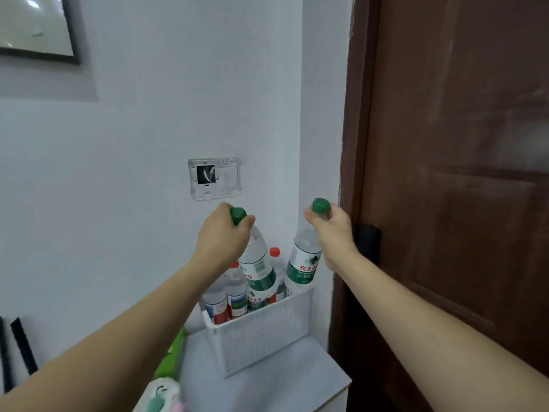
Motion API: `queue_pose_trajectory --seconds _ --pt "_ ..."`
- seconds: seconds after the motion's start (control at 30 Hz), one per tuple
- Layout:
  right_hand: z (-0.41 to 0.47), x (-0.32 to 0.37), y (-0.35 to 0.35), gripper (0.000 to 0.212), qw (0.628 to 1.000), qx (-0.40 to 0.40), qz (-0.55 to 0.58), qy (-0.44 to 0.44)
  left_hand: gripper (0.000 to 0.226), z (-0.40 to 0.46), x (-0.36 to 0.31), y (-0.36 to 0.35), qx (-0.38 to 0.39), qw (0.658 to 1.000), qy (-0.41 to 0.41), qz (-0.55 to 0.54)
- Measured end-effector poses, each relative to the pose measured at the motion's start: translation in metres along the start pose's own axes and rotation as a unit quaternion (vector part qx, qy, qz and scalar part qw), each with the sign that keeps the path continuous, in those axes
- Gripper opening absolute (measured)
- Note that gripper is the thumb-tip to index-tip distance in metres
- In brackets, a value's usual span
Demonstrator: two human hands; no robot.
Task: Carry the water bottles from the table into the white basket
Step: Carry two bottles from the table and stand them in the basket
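On the pale grey counter [282, 379] stands our white perforated plastic basket [261, 331], with red-capped clear bottles [236, 289] upright inside. Above it our left hand [221, 233] grips the neck of a green-capped clear water bottle [257, 263], tilted with its base down-right into the basket. Our right hand [334, 230] clasps a second green-capped bottle [306, 257] near upright, cap up, over the basket's right end.
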State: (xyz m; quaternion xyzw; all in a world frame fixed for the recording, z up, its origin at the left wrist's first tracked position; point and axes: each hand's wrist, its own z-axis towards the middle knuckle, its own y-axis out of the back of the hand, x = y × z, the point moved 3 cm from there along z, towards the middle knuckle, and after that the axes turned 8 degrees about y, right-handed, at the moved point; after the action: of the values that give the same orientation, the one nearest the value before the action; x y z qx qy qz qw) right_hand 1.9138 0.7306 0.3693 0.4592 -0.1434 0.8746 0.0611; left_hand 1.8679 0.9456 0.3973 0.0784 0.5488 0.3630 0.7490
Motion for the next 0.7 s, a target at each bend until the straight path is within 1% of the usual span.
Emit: queue_pose_trajectory --seconds 0.2,0.3,0.43,0.5,0.57,0.6,0.63,0.7 --pt "0.032 -0.087 -0.040 0.020 0.996 0.052 -0.059 -0.047 0.027 0.047 0.048 -0.045 0.065 0.997 0.031 0.014" --pt "0.041 -0.126 -0.048 0.020 0.993 0.064 -0.072 -0.070 0.027 0.067 0.074 -0.073 0.117 0.993 0.024 0.028" --pt "0.042 -0.177 -0.052 0.020 0.986 0.079 -0.112 -0.092 0.022 0.083 0.110 -0.110 0.188 0.981 0.009 0.049" --pt "0.044 -0.201 -0.051 0.018 0.974 0.118 -0.173 -0.087 0.020 0.093 0.127 -0.128 0.207 0.976 0.004 0.059" --pt "0.047 -0.222 -0.045 0.018 0.948 0.166 -0.259 -0.079 0.017 0.100 0.143 -0.143 0.232 0.971 0.003 0.064" --pt "0.049 -0.230 -0.041 0.021 0.936 0.186 -0.288 -0.078 0.016 0.103 0.149 -0.151 0.246 0.967 0.000 0.070" --pt "0.051 -0.237 -0.036 0.025 0.927 0.200 -0.309 -0.078 0.014 0.104 0.156 -0.158 0.261 0.962 -0.004 0.079" --pt "0.054 -0.247 -0.027 0.025 0.919 0.203 -0.327 -0.084 0.013 0.105 0.163 -0.169 0.286 0.954 -0.015 0.090"
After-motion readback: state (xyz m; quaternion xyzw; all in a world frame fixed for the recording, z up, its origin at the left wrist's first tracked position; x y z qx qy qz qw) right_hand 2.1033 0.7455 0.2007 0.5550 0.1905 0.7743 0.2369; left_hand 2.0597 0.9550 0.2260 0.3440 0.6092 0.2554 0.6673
